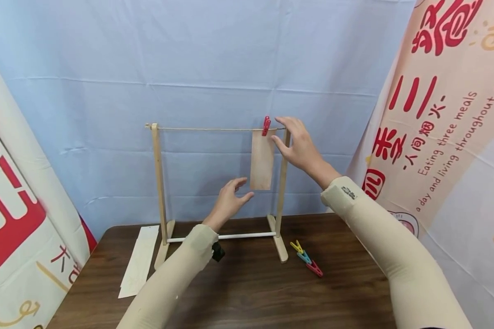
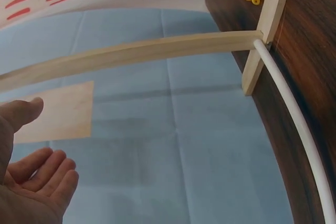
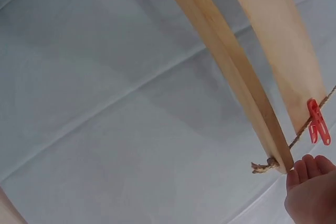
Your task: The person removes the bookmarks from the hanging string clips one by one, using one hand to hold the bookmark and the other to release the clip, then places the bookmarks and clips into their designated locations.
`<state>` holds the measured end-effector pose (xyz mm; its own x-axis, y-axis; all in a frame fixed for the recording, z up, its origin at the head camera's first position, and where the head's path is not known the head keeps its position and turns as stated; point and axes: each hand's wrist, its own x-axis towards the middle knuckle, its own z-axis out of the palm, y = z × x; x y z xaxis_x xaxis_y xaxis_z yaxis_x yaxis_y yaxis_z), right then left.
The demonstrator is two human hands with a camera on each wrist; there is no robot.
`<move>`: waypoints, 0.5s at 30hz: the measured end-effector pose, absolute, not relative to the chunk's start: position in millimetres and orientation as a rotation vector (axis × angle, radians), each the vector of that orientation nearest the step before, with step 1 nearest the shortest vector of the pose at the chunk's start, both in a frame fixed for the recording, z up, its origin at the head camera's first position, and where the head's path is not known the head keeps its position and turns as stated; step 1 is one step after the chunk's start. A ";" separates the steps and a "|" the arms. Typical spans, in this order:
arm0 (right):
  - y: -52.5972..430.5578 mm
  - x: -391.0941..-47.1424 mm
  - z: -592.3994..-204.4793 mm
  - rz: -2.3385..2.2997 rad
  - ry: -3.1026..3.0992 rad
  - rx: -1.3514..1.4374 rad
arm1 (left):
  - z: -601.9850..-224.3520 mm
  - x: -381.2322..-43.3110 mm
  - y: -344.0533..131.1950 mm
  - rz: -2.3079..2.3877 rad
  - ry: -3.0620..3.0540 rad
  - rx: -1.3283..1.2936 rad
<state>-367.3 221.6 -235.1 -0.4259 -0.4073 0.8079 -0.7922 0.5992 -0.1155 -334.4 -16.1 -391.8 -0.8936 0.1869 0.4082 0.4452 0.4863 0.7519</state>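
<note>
A thin, pale wood-coloured strip [image 1: 261, 161] hangs from the cord [image 1: 206, 129] near the right post of a wooden frame. One red clothespin [image 1: 266, 125] grips its top edge on the cord. Just right of that clip, my right hand [image 1: 298, 144] is raised by the post's top, thumb and fingers apart with nothing between them. My left hand [image 1: 227, 201] hovers by the strip's lower left corner, its fingers loosely bent and holding nothing. In the left wrist view the strip [image 2: 63, 113] passes behind the left thumb.
On the dark table, yellow, blue and red clothespins [image 1: 304, 257] lie in a row right of the frame's right foot [image 1: 277, 240]. White strips [image 1: 140, 261] lie left of the frame. A white rod [image 1: 247, 236] joins the posts low down. Fabric hangs behind.
</note>
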 end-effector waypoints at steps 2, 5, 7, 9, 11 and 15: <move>221.7 -369.8 -234.0 0.638 -2.070 0.933 | -394.1 -336.7 -14.9 -1.366 -2.480 -0.530; 221.9 -372.6 -232.0 0.645 -2.083 0.923 | -397.3 -341.0 -12.7 -1.368 -2.497 -0.532; 221.9 -374.4 -230.3 0.649 -2.085 0.923 | -398.2 -344.6 -11.2 -1.379 -2.486 -0.546; 221.8 -376.2 -228.1 0.646 -2.089 0.921 | -398.6 -348.1 -10.0 -1.393 -2.472 -0.557; 221.7 -378.6 -226.2 0.641 -2.098 0.918 | -398.9 -350.9 -9.0 -1.402 -2.467 -0.559; 222.0 -382.0 -223.0 0.650 -2.112 0.918 | -400.3 -354.1 -7.3 -1.421 -2.471 -0.544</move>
<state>-382.0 222.0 -223.0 -0.4779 -0.4020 0.7810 -0.7717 0.6170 -0.1546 -354.1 -7.3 -400.3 -0.9022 0.1984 0.3831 0.4309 0.4582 0.7774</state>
